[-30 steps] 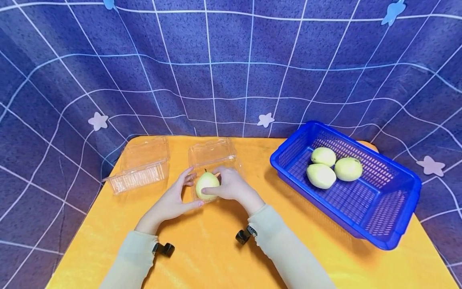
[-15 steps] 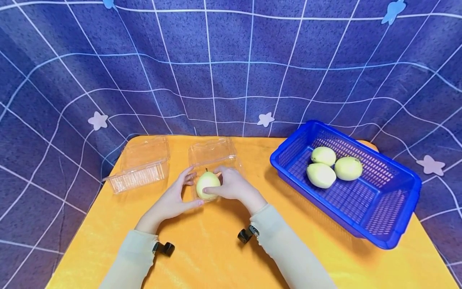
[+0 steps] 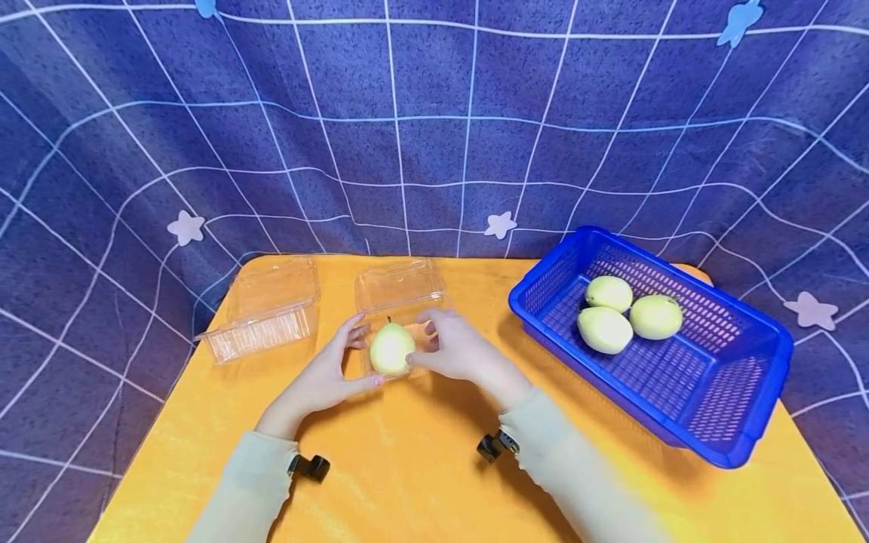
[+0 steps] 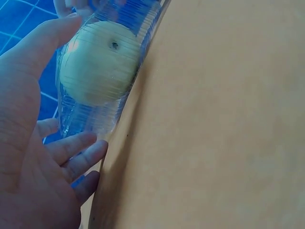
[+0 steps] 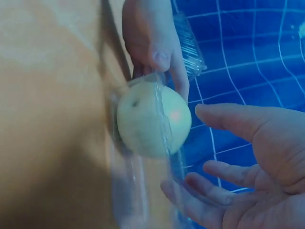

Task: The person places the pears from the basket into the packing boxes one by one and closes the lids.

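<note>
A pale yellow-green pear (image 3: 391, 348) sits in the left part of a clear plastic clamshell box (image 4: 88, 117), its lid (image 3: 399, 285) folded back towards the curtain. My left hand (image 3: 330, 371) grips the box's left end, thumb along the near side and fingers around the far side. Beside the pear on the right, my right hand (image 3: 456, 348) is spread with nothing in its grasp; the right wrist view shows its thumb (image 5: 224, 117) apart from the pear (image 5: 147, 119). In that view, some right fingers overlap the box wall.
Another clear clamshell box (image 3: 261, 332) stands lid up at the left on the orange tabletop (image 3: 394, 467). A blue plastic basket (image 3: 706, 400) at the right holds three pale green fruits (image 3: 604, 330). A blue gridded curtain (image 3: 434, 151) hangs behind.
My right hand has let go of the pear and drawn back to the right. The pear stays in the box, and my left hand keeps its place.
</note>
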Demonstrator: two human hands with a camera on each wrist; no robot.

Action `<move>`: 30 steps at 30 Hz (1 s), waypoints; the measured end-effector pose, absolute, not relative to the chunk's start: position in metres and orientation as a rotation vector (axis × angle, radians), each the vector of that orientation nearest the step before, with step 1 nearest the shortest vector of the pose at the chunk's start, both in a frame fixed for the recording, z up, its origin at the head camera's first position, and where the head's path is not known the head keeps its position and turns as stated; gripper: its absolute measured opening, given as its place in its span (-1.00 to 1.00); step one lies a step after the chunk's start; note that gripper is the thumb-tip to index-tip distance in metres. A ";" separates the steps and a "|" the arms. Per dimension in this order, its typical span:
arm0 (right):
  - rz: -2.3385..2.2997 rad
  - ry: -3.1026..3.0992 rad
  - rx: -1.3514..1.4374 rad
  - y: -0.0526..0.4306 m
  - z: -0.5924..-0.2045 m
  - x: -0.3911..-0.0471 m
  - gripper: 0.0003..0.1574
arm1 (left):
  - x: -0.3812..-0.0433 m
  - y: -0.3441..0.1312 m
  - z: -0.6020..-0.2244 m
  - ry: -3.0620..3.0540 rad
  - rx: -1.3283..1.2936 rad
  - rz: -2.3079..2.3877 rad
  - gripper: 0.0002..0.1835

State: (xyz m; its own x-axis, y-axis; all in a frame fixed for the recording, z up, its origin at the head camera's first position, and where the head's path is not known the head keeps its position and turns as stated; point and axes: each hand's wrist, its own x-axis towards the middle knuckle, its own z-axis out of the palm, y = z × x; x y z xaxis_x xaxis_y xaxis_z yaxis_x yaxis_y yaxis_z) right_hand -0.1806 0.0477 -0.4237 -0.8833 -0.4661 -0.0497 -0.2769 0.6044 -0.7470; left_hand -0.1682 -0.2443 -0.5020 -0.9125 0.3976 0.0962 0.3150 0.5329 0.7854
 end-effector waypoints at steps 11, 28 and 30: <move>-1.144 2.658 -0.781 0.097 -0.386 -0.166 -0.30 | -0.168 -0.245 -0.503 2.639 0.595 1.349 0.31; -1.117 2.825 -0.649 0.210 -0.338 -0.165 -0.47 | -0.169 -0.247 -0.506 2.643 0.606 1.343 0.33; -1.053 2.866 -0.577 0.229 -0.333 -0.171 -0.48 | -0.169 -0.247 -0.505 2.639 0.605 1.345 0.32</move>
